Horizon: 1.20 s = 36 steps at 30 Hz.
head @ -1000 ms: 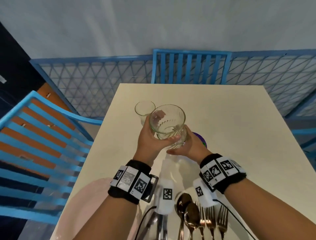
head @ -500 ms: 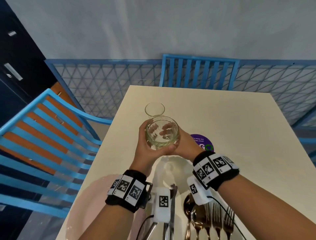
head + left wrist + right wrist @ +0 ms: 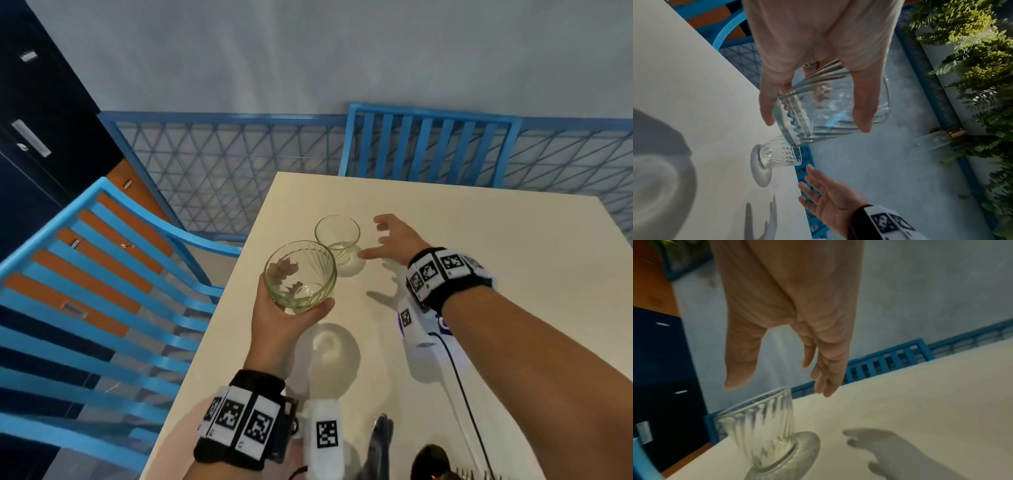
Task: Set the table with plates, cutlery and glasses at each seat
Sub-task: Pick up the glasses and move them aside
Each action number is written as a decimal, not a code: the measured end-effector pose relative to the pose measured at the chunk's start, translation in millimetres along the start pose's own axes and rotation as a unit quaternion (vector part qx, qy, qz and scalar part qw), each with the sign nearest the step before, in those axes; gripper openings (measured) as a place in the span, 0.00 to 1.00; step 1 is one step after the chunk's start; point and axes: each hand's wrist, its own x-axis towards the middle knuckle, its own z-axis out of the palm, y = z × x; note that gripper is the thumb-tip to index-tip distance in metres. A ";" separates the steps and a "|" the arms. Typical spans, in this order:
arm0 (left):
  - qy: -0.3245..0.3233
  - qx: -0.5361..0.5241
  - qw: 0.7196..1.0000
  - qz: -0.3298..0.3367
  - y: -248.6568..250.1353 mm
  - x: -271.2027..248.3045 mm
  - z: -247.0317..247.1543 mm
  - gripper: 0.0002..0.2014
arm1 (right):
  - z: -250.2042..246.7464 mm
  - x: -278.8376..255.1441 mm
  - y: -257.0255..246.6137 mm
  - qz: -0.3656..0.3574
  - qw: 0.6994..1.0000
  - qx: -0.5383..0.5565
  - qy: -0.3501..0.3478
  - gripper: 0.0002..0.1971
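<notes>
gripping a ribbed glass (image 3: 300, 276), left hand (image 3: 281, 322); right hand (image 3: 394, 240) spread.

Blue slatted chairs (image 3: 102, 301), mesh railing (image 3: 222, 164)

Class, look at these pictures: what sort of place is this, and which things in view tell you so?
Probably a cafe or canteen dining spot: a cream table with slatted blue chairs pulled up, a ribbed drinking glass standing on it, and cutlery at the near edge.

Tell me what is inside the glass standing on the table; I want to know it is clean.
The standing glass looks empty: through its ribbed wall only the table shows. Small residue could not be made out. The right hand beside it covers none of it.
</notes>
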 end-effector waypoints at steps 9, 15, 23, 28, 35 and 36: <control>0.015 0.011 1.000 -0.006 -14.0 24.4 -20.6 0.41 | 53.8 53.2 28.8 0.001 0.995 0.084 -0.062 0.50; 0.025 0.019 0.999 -0.028 -22.0 29.7 -30.7 0.46 | 65.4 68.1 37.0 -0.038 0.983 0.172 -0.042 0.46; 0.021 0.023 0.998 -0.049 -22.6 20.1 -31.6 0.44 | 69.9 65.3 38.0 -0.051 0.981 0.188 -0.026 0.39; 0.006 0.066 0.997 -0.045 -18.0 8.1 -34.6 0.40 | 51.4 31.6 16.7 -0.060 0.972 0.218 -0.063 0.36; -0.005 0.090 0.995 -0.045 -5.3 -19.1 -23.9 0.39 | 2.5 -71.2 -59.3 -0.165 0.940 0.276 -0.113 0.36; -0.009 0.095 0.994 -0.045 -2.8 -24.2 -20.7 0.39 | 0.3 -87.9 -66.1 -0.175 0.939 0.273 -0.117 0.37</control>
